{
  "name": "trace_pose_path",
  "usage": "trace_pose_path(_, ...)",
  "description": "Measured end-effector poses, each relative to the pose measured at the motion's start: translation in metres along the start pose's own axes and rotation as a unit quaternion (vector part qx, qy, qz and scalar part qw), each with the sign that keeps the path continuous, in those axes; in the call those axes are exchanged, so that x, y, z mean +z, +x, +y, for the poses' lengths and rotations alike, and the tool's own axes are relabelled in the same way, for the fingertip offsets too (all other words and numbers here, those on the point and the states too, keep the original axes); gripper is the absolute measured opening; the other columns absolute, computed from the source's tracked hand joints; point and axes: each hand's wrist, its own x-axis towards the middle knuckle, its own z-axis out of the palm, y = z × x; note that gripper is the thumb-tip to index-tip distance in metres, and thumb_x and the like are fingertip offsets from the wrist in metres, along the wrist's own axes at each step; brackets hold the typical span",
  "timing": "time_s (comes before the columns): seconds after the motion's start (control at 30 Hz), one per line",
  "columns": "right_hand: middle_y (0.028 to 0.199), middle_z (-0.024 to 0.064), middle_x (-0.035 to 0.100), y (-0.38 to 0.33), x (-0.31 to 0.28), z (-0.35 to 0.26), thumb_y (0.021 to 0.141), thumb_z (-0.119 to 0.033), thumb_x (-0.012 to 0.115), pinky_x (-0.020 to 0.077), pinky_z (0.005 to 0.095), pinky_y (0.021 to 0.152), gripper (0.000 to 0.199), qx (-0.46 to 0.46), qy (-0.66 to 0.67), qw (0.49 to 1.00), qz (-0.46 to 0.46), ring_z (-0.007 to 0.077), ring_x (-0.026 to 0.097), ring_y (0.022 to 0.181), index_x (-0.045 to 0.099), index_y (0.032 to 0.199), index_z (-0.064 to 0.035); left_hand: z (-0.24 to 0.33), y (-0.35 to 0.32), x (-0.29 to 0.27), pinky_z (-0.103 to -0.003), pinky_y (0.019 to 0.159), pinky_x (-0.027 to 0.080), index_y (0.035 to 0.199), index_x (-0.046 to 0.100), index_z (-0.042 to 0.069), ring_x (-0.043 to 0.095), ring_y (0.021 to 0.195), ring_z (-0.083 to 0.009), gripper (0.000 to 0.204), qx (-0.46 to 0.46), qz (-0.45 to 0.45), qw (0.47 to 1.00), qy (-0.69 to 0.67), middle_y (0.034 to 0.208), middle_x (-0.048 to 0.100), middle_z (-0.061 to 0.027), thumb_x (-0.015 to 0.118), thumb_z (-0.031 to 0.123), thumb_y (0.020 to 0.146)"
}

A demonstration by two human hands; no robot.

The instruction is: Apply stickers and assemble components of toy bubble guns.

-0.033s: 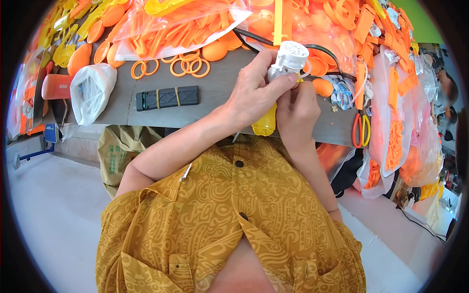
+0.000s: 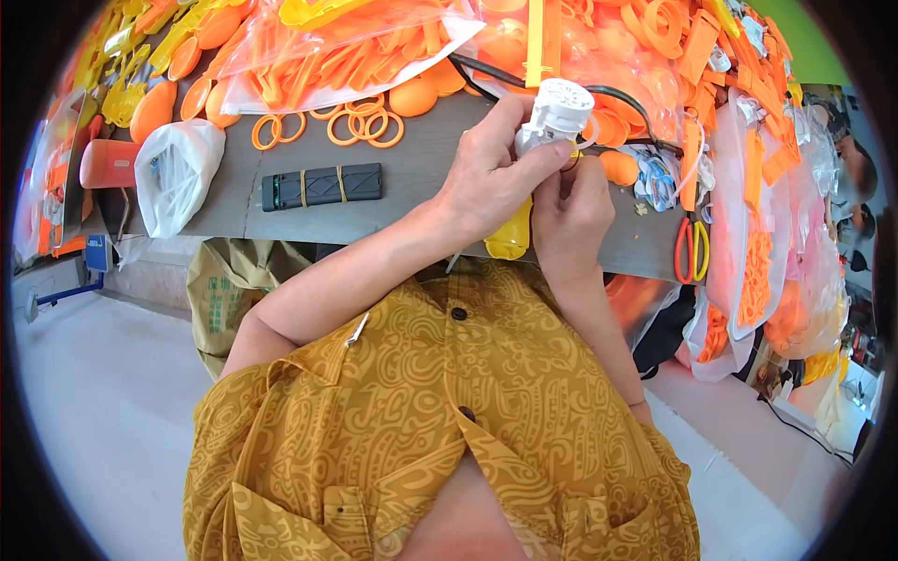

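My left hand (image 2: 491,173) grips a small white plastic mechanism (image 2: 564,105) with a round slotted top, thumb pressed along its near side. A thin pale loop (image 2: 589,132) sticks out at its right. Close below it, my right hand (image 2: 572,213) is closed in a pinch; a sliver of yellow shows by its fingertips, but what they hold is mostly hidden. Between my wrists, at the table's front edge, is a yellow plastic piece (image 2: 510,236), its upper part covered by my left hand. I cannot tell whether it joins the white mechanism.
Orange rings (image 2: 365,123) and a bag of orange parts (image 2: 346,61) lie beyond my hands. Left on the grey table (image 2: 412,159) are a dark banded block (image 2: 323,187), a white plastic bag (image 2: 178,178) and a red cylinder (image 2: 108,165). Red-and-yellow-handled scissors (image 2: 690,251) hang at the right edge.
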Motion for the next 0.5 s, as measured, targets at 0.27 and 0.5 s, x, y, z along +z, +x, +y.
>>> trace_pose_path(0.27,0.067,0.0144,0.045,-0.0034,0.0037,0.0002,0.074,0.002,0.057,0.0394,0.0371,0.039,0.015,-0.033,-0.017,0.999,0.029,0.0297,0.048,0.047,0.042,0.074,0.0006,-0.0028,0.0008,0.0033,-0.018,0.04,0.03,0.101,0.049,0.002,0.039,0.047,-0.0023,0.022,0.032,0.017,0.999,-0.017,0.068,0.05,0.0013,0.056,0.014,0.083)
trace_pose_path(0.5,0.065,0.013,0.047,-0.0044,0.0052,0.0034,0.076,0.0,0.058,0.0403,0.035,0.044,0.014,0.074,0.074,0.994,0.034,0.028,0.05,0.051,0.044,0.075,0.0008,-0.0016,0.0008,0.0022,-0.021,0.051,0.038,0.099,0.049,-0.001,0.046,0.061,-0.0052,0.026,0.023,0.019,0.999,-0.02,0.076,0.053,-0.0027,0.058,0.016,0.081)
